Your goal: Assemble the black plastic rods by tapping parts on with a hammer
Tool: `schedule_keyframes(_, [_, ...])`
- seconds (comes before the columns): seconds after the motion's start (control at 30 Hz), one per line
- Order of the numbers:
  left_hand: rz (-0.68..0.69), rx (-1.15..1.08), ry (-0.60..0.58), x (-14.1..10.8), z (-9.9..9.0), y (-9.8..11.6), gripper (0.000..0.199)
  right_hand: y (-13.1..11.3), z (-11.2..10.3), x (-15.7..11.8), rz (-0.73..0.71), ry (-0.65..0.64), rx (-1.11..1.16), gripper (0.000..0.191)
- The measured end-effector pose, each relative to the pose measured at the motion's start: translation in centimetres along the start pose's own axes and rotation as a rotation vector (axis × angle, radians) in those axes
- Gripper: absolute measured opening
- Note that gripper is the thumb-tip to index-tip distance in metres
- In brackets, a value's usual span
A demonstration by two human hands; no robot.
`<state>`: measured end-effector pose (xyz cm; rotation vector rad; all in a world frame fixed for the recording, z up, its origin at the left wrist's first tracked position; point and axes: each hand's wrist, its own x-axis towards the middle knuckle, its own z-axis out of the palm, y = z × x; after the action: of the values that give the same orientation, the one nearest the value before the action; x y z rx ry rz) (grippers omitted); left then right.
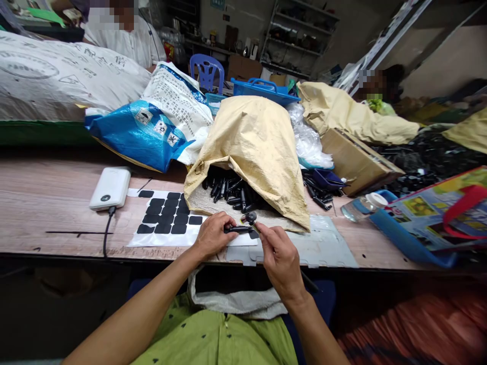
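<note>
The black part (239,229) lies low over the counter (57,175), its left end clamped between the left hand's (213,232) fingers. At its 1 o'clock, close by, the right hand's (282,256) fingers pinch together on a small dark piece (251,217). One part is in hand; many more (228,191) fill the sack's (251,132) mouth at 12 o'clock, whether finished or not cannot be told. At 9 o'clock, a white sheet (190,240) bears plenty of black patches (155,206), with bare stretches. Beyond it sits a power bank (110,186); a jar (357,209) stands towards 3 o'clock.
</note>
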<state>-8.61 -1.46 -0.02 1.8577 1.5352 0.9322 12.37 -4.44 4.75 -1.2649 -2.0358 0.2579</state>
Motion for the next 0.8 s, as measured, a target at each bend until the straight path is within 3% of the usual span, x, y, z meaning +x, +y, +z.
schedule_keyframes(0.1, [-0.016, -0.011, -0.005, 0.1, 0.0, 0.1, 0.016, -0.5, 0.4, -0.2, -0.039, 0.000, -0.067, 0.039])
schedule_keyframes(0.27, [-0.054, 0.013, -0.004, 0.2, -0.1, 0.5, 0.013, -0.3, 1.0, -0.6, -0.028, -0.130, -0.211, 0.039])
schedule_keyframes(0.47, [-0.055, 0.011, -0.003, 0.1, -0.2, 0.7, 0.014, 0.0, 0.4, -0.3, 0.019, 0.006, -0.206, 0.038])
schedule_keyframes(0.63, [-0.049, 0.018, -0.003, 0.0, -0.1, 0.7, 0.014, 0.5, 0.5, -0.6, 0.045, -0.059, -0.229, 0.036])
schedule_keyframes(0.8, [-0.031, 0.029, 0.005, 0.0, -0.2, 0.5, 0.013, 2.7, -0.7, 0.7, 0.042, 0.069, -0.249, 0.034])
